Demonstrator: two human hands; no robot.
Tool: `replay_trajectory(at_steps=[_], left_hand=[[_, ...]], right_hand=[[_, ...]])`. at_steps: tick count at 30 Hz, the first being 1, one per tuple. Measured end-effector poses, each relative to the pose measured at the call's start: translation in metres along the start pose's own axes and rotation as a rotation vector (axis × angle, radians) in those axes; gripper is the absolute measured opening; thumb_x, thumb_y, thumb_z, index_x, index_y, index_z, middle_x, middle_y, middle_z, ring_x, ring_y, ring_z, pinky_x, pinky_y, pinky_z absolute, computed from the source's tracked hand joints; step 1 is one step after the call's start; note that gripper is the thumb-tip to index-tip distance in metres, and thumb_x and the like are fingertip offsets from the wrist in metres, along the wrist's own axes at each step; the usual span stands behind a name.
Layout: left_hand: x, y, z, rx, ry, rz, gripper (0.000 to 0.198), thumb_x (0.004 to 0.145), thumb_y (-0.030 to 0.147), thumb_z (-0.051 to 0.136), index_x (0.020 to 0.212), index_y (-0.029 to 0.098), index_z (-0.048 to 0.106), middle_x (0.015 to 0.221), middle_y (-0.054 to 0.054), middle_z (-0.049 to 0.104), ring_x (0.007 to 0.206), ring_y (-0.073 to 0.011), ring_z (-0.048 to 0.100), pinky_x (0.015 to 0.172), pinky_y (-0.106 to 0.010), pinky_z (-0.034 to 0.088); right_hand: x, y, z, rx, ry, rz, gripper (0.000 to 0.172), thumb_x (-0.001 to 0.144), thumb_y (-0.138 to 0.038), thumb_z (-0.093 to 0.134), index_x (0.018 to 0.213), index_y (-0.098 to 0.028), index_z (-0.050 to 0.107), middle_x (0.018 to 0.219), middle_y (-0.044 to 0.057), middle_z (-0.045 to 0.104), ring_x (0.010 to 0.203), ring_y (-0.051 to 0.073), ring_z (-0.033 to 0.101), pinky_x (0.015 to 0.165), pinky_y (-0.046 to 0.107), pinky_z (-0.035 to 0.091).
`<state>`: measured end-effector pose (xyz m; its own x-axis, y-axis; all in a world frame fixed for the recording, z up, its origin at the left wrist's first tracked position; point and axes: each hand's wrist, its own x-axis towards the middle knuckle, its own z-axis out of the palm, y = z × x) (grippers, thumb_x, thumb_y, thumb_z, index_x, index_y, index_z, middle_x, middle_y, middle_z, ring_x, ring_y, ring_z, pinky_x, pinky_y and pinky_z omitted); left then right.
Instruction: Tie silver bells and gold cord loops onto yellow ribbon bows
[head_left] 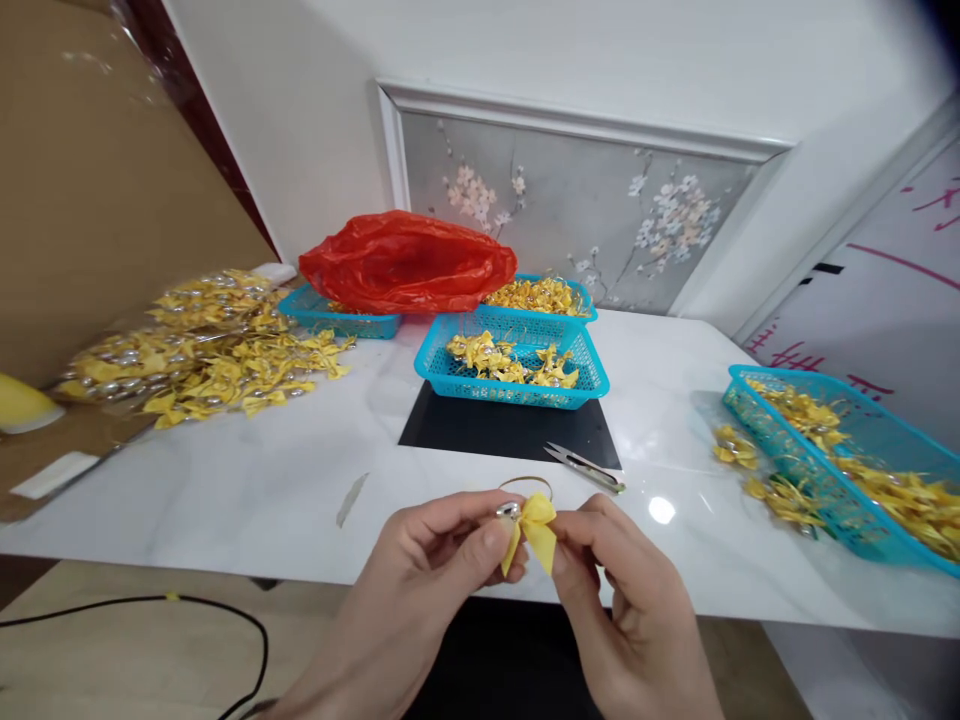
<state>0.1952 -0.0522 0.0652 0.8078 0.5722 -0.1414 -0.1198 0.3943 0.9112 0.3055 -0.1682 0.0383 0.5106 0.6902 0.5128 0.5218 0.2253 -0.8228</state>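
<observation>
Between my hands, over the table's front edge, is a yellow ribbon bow (538, 520) with a shiny silver bell-like piece (508, 511) beside it. My left hand (446, 555) is closed in a pinch on the silver piece at the bow's left side. With thumb and forefinger, my right hand (619, 590) grips the bow's right edge. A thin gold-coloured loop (534, 480) arches up behind the fingers; where it joins the bow is hidden. Just beyond my right hand lies a pair of thread snips (585, 467), partly on a black mat (510, 428).
A blue basket (517, 393) holding yellow bows stands on the mat. Behind it are more blue baskets and a red plastic bag (409, 265). Bagged bows (240, 375) lie at the left. Another basket (840, 500) stands right, loose bows (784, 500) beside it.
</observation>
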Motion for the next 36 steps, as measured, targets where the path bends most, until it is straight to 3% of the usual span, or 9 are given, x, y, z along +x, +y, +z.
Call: replay_trajectory(at_steps=[5,11,14,18,22,25,28,32,36], left_hand=[[-0.001,0.0,-0.002,0.016,-0.005,0.057,0.019,0.084,0.04,0.072,0.088,0.024,0.082,0.081,-0.001,0.076,0.073,-0.0118,0.062,0.071,-0.019,0.055],[0.0,0.0,-0.001,0.049,-0.01,0.001,0.012,0.074,0.029,0.083,0.086,0.026,0.081,0.079,0.002,0.075,0.073,-0.01,0.062,0.068,-0.015,0.053],[0.002,-0.003,-0.003,0.163,-0.024,0.074,0.013,0.075,0.024,0.082,0.087,0.028,0.08,0.083,0.003,0.075,0.079,-0.0109,0.064,0.073,-0.015,0.053],[0.006,-0.003,-0.002,0.346,0.008,0.188,0.015,0.076,0.017,0.078,0.083,0.03,0.081,0.084,0.003,0.074,0.078,-0.0119,0.067,0.07,-0.016,0.055],[0.013,-0.006,-0.001,0.553,0.135,0.414,0.021,0.073,0.011,0.075,0.083,0.029,0.081,0.081,0.002,0.074,0.068,-0.0116,0.068,0.059,-0.015,0.055],[0.015,-0.011,-0.004,0.693,0.13,0.607,0.023,0.075,0.009,0.073,0.088,0.026,0.081,0.081,0.001,0.075,0.065,-0.0117,0.069,0.059,-0.017,0.055],[0.016,-0.015,-0.007,0.774,0.094,0.726,0.03,0.078,0.005,0.069,0.097,0.026,0.078,0.087,0.0,0.077,0.076,-0.0139,0.072,0.068,-0.019,0.057],[0.015,-0.011,-0.008,0.833,0.051,0.661,0.033,0.081,0.005,0.065,0.1,0.028,0.077,0.089,0.0,0.077,0.078,-0.0155,0.071,0.07,-0.023,0.057],[0.018,-0.003,-0.013,0.874,0.196,0.567,0.015,0.082,0.016,0.069,0.091,0.023,0.078,0.09,-0.004,0.077,0.072,-0.0176,0.07,0.068,-0.026,0.057]], right_hand=[[0.0,-0.001,0.0,-0.062,0.027,-0.025,0.018,0.097,-0.013,0.049,0.096,-0.022,0.064,0.075,-0.002,0.048,0.064,0.011,0.046,0.055,0.023,0.037],[0.003,0.007,-0.001,-0.079,0.018,-0.09,0.018,0.095,-0.009,0.05,0.096,-0.021,0.064,0.074,-0.002,0.052,0.063,0.01,0.053,0.054,0.02,0.042],[0.001,0.01,0.001,-0.07,0.018,-0.062,0.018,0.095,-0.01,0.048,0.094,-0.022,0.062,0.075,-0.002,0.057,0.064,0.01,0.055,0.055,0.019,0.045],[0.0,0.01,-0.002,-0.127,0.063,-0.013,0.02,0.097,-0.011,0.045,0.108,-0.024,0.055,0.087,-0.001,0.065,0.069,0.01,0.063,0.06,0.017,0.051],[0.008,0.005,-0.01,-0.422,0.089,-0.293,0.022,0.094,-0.007,0.051,0.111,-0.018,0.058,0.1,0.007,0.066,0.093,0.018,0.063,0.08,0.028,0.053],[0.015,-0.002,-0.007,-0.536,0.107,-0.484,0.015,0.089,-0.005,0.061,0.099,-0.015,0.066,0.093,0.009,0.066,0.084,0.02,0.06,0.074,0.033,0.052],[0.021,-0.006,0.003,-0.603,0.08,-0.564,0.018,0.092,-0.002,0.054,0.1,-0.011,0.068,0.09,0.01,0.067,0.079,0.021,0.06,0.067,0.034,0.051],[0.021,-0.006,0.012,-0.532,0.068,-0.598,0.021,0.092,0.0,0.046,0.095,-0.012,0.063,0.091,0.011,0.068,0.084,0.022,0.061,0.073,0.037,0.055],[0.012,-0.008,0.003,-0.197,0.154,-0.441,0.022,0.093,-0.002,0.043,0.092,-0.022,0.051,0.087,0.003,0.066,0.09,0.016,0.066,0.074,0.029,0.057]])
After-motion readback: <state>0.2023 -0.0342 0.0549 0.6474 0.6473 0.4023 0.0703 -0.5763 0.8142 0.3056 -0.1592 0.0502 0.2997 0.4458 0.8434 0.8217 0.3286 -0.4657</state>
